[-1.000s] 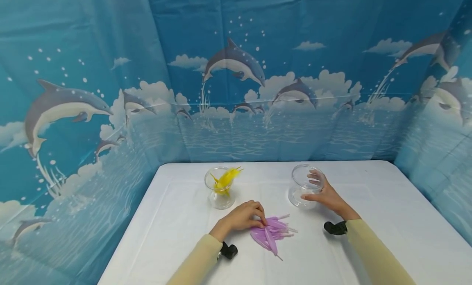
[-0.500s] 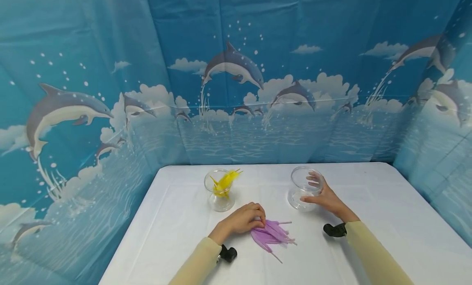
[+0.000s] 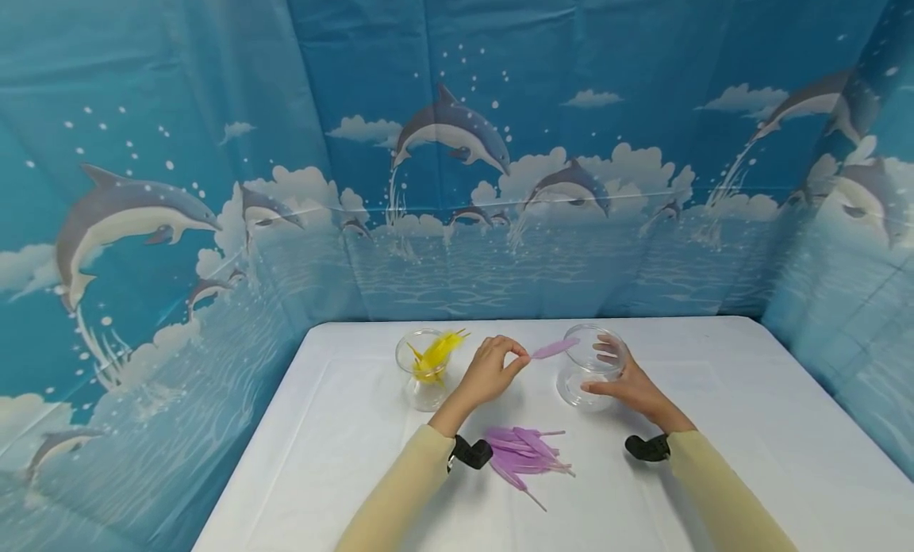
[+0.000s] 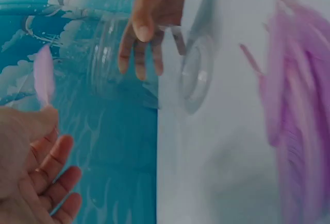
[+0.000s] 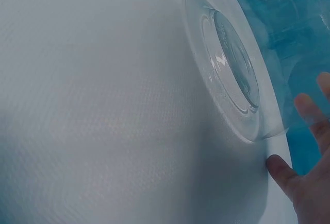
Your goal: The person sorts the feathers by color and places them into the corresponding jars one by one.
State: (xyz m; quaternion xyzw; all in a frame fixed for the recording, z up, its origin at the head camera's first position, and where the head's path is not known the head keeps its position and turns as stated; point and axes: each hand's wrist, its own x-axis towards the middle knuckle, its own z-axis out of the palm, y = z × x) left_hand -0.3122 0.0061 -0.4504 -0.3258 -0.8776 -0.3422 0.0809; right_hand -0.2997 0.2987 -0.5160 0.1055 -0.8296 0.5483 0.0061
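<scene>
In the head view my left hand is raised above the table, and its thumb and forefinger pinch one purple feather by its end. The feather points right, its tip beside the rim of a clear footed bowl. My right hand holds that upright bowl from the right, thumb in front and fingers behind. Only the hand and glass show inside it. A pile of purple feathers lies below my left wrist. In the left wrist view the pinched feather stands upright, with the other fingers loosely bent.
A second clear footed bowl stands left of my left hand, with yellow feathers sticking out over its rim. A white cloth covers the table. Behind it hangs a blue dolphin-print curtain.
My left hand has risen from the purple pile and moved forward with one feather, now near the right bowl. My right hand has kept its place on the bowl.
</scene>
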